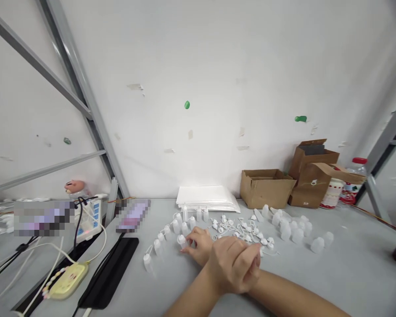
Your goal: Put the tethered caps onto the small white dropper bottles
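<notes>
My forearms cross, the left one on top. My right hand (pixel 200 245) reaches out to the left, thumb and fingertips closed on a small white squeeze bottle (pixel 182 241) standing on the grey table. Above the right wrist, my left hand (pixel 234 264) is curled closed; whatever is inside its fingers, if anything, is hidden. Several capped small bottles (pixel 158 247) with looped cap straps stand in uneven rows left of and behind my right hand. Loose white caps with straps (pixel 244 229) lie in a heap beyond my left hand. Uncapped translucent bottle bodies (pixel 297 235) lie farther right.
A stack of white sheets (pixel 206 199) lies against the wall. Behind to the right are an open cardboard box (pixel 267 189), a brown paper bag (pixel 308 185) and a red-lidded jar (pixel 358 169). On the left are a black mat (pixel 114 273), a yellow device (pixel 68 281), cables and a power strip (pixel 89 220).
</notes>
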{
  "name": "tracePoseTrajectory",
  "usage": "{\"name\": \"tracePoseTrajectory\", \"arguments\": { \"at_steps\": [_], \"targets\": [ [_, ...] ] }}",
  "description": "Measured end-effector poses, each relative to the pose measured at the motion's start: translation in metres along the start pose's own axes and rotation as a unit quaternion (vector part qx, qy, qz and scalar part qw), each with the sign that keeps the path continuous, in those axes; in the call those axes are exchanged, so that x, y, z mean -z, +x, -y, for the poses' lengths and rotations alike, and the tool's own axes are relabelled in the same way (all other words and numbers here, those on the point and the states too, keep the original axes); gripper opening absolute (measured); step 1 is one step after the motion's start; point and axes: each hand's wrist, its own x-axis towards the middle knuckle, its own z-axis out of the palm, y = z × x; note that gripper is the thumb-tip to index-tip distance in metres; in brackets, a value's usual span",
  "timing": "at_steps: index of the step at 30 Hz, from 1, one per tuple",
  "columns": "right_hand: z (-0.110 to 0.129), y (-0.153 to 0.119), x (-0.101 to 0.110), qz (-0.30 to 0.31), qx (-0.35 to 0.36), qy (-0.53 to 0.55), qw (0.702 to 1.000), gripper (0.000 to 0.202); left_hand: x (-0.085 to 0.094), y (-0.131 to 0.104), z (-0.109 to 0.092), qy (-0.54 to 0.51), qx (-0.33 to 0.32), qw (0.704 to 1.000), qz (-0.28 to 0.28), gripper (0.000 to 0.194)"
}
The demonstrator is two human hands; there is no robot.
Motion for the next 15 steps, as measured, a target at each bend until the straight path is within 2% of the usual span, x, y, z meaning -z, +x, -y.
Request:
{"name": "tracePoseTrajectory", "arguments": {
  "at_steps": [3,6,15],
  "targets": [
    [0.009,0.006,-0.012,0.033,-0.012,-0.018,0.999,0.017,0.002,0.007,0.004,0.025,0.005,1.000,0.008,0.037],
    [0.015,0.009,-0.016,0.053,-0.010,-0.023,0.998,0.018,0.002,0.008,0.006,0.041,0.009,0.999,0.015,0.034],
    [0.018,0.015,-0.030,0.058,0.009,-0.030,0.998,0.015,0.002,0.008,0.007,0.050,0.022,0.998,0.018,0.035]
  ]
}}
